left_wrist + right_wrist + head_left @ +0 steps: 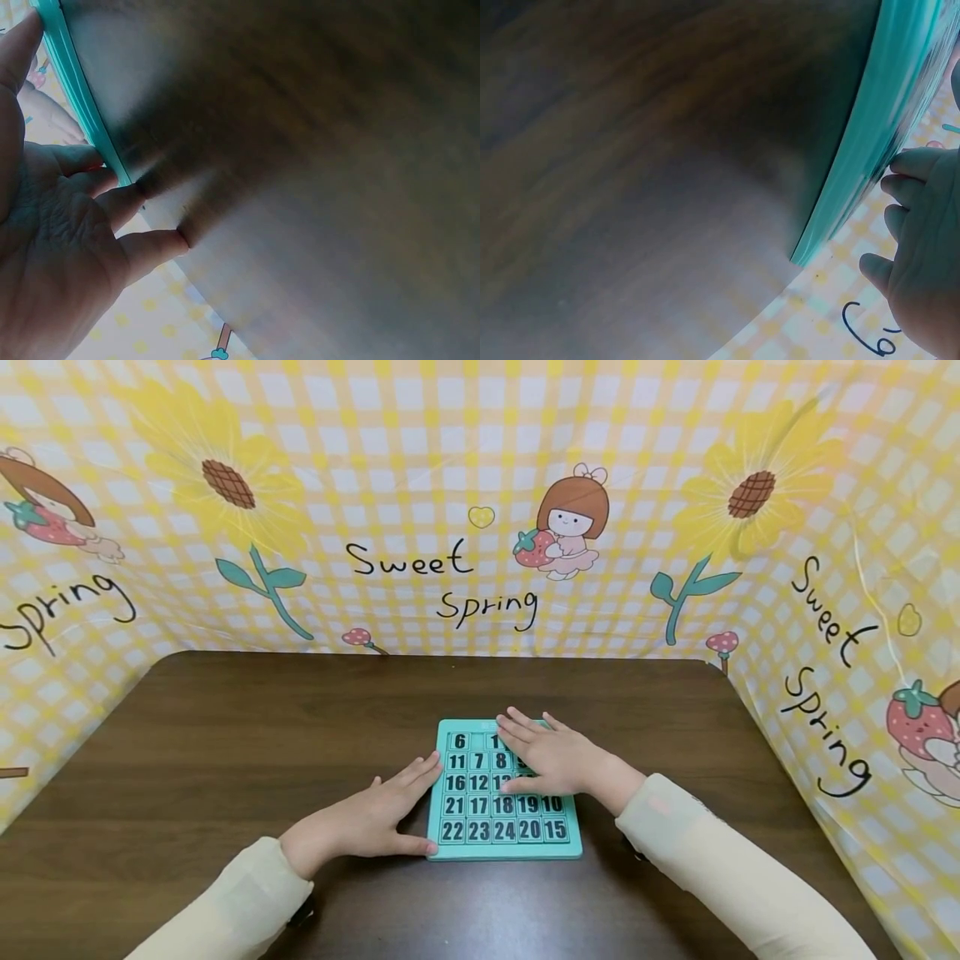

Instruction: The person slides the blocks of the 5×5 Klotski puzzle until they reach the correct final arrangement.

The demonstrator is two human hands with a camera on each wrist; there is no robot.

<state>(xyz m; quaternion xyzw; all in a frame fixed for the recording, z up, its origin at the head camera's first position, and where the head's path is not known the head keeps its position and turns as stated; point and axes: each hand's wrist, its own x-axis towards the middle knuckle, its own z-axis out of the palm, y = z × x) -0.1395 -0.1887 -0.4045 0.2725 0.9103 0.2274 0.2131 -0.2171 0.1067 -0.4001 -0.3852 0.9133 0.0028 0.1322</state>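
A turquoise sliding number puzzle (pixel 491 818) lies flat on the table, its square tiles printed with black numbers. Right of the 6 tile in the top row, a tile-sized gap (pixel 478 742) shows. My left hand (pixel 371 814) rests along the puzzle's left side, fingers stretched out and thumb at the lower left corner. Over the upper right tiles lies my right hand (pixel 558 760), fingers spread and hiding several numbers. The left wrist view shows left fingertips at the turquoise edge (pixel 79 90); in the right wrist view, right fingertips (pixel 907 161) are at the puzzle's top face.
The dark brown wooden table (pixel 300 718) extends around the puzzle. A yellow checked cloth (pixel 420 443) with flowers and cartoon figures stands along the back and both sides. A small brown strip (pixel 13 772) appears at the far left.
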